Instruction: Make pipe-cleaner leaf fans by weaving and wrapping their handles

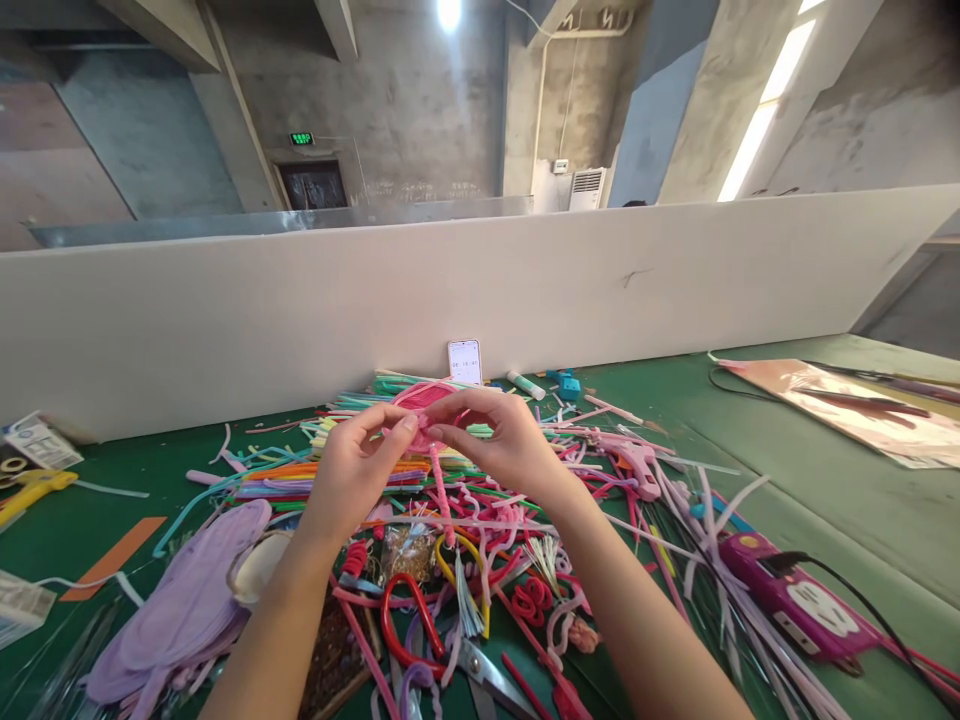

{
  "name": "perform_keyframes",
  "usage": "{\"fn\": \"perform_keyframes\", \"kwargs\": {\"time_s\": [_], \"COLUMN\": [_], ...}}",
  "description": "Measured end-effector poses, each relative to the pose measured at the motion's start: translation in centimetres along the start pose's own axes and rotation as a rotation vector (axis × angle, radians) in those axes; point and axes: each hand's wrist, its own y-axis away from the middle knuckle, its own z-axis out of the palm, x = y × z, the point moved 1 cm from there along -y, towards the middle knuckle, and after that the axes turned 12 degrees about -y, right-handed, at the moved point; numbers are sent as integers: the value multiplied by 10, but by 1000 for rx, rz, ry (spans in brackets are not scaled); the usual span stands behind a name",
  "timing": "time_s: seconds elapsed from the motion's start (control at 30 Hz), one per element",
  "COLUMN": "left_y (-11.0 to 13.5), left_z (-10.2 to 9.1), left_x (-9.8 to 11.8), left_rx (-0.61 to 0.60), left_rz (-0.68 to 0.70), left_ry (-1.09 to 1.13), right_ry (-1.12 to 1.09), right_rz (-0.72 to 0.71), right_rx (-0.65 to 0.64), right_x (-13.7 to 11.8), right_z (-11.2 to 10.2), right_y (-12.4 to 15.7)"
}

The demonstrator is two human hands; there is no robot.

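My left hand (358, 458) and my right hand (499, 440) meet above the middle of the littered table. Between them is a pink pipe-cleaner piece (424, 396) with a looped top, and a twisted pink stem (441, 490) hangs down from it. Thumb and fingers of both hands pinch its middle, so the exact grip point is partly covered. Beneath lie bundles of coloured pipe cleaners (319, 482), a tangle of pink ones (499, 515), and red-handled scissors (386, 625) with their blades toward me.
A phone (465, 362) leans against the white partition (375, 300), near a glue stick (526, 386). Left are lilac fuzzy pieces (180, 590) and a yellow tool (37, 488). Right are a pink glue gun (637, 465), a magenta corded device (795, 600) and a flat sheet (832, 400).
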Motion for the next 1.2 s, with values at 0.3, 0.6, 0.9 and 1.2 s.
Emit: {"fn": "perform_keyframes", "kwargs": {"time_s": [0.3,0.6,0.9,1.2], "left_y": [0,3,6,4], "left_z": [2,9,12,8], "left_x": [0,4,5,4], "left_rx": [-15,109,121,178], "left_rz": [45,259,384,-7], "left_ry": [-126,-286,-335,-54], "right_ry": [407,430,329,-174], "right_rz": [-258,-274,-172,136], "right_rx": [-56,16,66,59], "right_x": [5,5,-5,4], "right_z": [4,3,3,8], "right_y": [3,1,1,-4]}}
